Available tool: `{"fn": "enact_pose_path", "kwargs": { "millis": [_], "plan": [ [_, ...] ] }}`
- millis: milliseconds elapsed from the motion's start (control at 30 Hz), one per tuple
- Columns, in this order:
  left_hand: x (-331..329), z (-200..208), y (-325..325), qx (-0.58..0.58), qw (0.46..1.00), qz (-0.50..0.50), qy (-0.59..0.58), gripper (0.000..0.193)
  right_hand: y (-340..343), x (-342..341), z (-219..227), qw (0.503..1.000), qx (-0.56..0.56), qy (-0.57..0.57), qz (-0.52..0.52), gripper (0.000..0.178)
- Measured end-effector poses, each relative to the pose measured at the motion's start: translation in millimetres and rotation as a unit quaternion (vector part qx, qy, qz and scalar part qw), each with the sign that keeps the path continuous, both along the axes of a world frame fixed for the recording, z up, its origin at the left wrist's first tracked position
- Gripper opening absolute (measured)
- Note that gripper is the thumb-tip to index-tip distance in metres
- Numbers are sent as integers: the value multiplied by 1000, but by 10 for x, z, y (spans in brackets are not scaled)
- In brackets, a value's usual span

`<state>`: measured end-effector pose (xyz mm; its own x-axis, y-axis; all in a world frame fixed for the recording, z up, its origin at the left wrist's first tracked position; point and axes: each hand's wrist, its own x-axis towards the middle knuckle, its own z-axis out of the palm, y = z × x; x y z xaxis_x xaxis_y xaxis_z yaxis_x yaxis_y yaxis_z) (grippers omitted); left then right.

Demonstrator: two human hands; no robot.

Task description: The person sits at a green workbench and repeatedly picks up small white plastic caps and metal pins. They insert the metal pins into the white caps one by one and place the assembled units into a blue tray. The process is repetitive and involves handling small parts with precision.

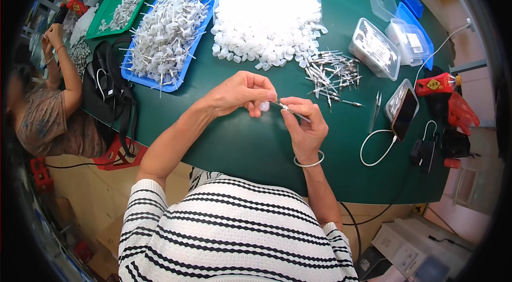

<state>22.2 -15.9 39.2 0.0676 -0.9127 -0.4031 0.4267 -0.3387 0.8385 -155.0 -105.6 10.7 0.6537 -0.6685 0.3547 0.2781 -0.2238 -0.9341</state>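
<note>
I have the right hand closed narrowly, thumb and fingers pinching a slim metal rod. The left hand is drawn into a tight pinch as well, a small white cap at its fingertips (I can't tell exactly which fingers bear it). The rod's long axis slants from upper left to lower right, its far end pointing at the left fingertips. Both pieces sit above the green table, nearer me than the heap of white caps
</note>
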Motion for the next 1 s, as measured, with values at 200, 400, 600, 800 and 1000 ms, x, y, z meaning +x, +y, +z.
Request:
{"fn": "enact_pose_path", "kwargs": {
  "millis": [200, 400, 600, 800, 1000],
  "plan": [
    [-22, -164, 42, 6, 996, 72, 50, 19, -45, -26, 68, 992, 120, -13, 30, 18],
    [-254, -217, -5, -28, 983, 163, 81, 21, -71, 0, 28, 989, 144, -21, 10, 17],
    [-338, -298, -60, -58, 982, 166, 74, 22, -67, 37, 8, 979, 198, -51, 15, 15],
    [-337, -272, -53, -58, 978, 180, 93, 20, -68, 59, -20, 971, 231, -57, 17, 15],
    [-270, -389, -31, -71, 977, 160, 121, 17, -60, 66, -19, 971, 233, -45, 25, 15]
  ]
}}
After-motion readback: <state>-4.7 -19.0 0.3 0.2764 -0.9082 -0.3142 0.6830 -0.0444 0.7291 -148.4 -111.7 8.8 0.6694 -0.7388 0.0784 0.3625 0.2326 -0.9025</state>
